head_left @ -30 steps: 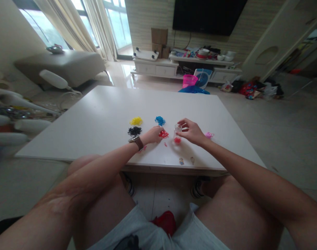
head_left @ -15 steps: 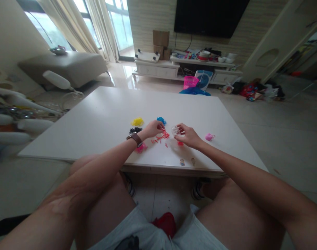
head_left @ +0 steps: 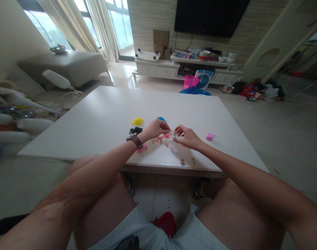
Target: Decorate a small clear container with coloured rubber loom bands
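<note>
My left hand (head_left: pixel 159 128), with a brown-strapped watch on the wrist, is closed in a pinch; a bit of red, seemingly a rubber band, shows at its fingertips. My right hand (head_left: pixel 187 136) grips a small clear plastic piece (head_left: pixel 172 134), its exact shape hard to make out. The fingertips of both hands almost meet at this piece. Below them, loose red rubber bands (head_left: pixel 160 139) lie scattered on the white table (head_left: pixel 117 107). Around my left hand sit piles of yellow bands (head_left: pixel 137 121), black bands (head_left: pixel 136 130) and blue bands (head_left: pixel 162 119). My forearm partly covers a pink pile (head_left: pixel 142 148).
A pink bundle (head_left: pixel 209 136) lies right of my right hand. Two small stickers or charms, one a cartoon figure (head_left: pixel 182 162), are near the table's front edge. Beyond the table stand a pink basket (head_left: pixel 190 82) and a low white cabinet (head_left: pixel 157 70).
My left hand has moved right, up to the clear plastic piece. My right hand has shifted slightly left and turned the piece, now covering most of the red bit beneath it.
</note>
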The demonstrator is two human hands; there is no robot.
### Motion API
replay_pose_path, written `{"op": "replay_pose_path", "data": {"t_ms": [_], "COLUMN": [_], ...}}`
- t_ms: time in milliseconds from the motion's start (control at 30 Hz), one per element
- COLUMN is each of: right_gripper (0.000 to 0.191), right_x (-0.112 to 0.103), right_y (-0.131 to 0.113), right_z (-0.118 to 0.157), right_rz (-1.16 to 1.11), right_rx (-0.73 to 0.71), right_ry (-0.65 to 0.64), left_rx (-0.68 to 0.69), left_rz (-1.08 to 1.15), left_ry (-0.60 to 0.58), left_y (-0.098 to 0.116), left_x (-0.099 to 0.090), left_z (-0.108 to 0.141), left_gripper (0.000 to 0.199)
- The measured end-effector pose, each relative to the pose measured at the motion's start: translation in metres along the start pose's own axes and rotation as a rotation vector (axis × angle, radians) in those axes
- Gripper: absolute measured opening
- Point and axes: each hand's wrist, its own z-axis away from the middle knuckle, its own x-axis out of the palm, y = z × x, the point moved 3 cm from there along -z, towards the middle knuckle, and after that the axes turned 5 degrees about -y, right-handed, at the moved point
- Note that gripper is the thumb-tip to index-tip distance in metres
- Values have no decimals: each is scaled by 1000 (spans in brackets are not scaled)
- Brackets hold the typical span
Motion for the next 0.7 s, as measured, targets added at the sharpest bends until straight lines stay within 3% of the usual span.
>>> {"op": "replay_pose_path", "data": {"t_ms": [267, 400, 567, 700], "right_gripper": [33, 35, 37, 43], "right_x": [-2, -2, 1, 4], "right_y": [0, -2, -3, -1], "right_z": [-2, -2, -2, -3], "right_rz": [-189, -244, -360, -497], "right_rx": [85, 106, 133, 154], "right_ry": [8, -6, -6, 16], "left_rx": [-5, -19, -2, 58], "left_rz": [316, 331, 366, 255], "left_ry": [13, 70, 55, 102], "left_y": [2, 6, 16, 24], "left_x": [6, 4, 1, -6], "left_z": [1, 1, 2, 4], "left_gripper": [27, 22, 23, 18]}}
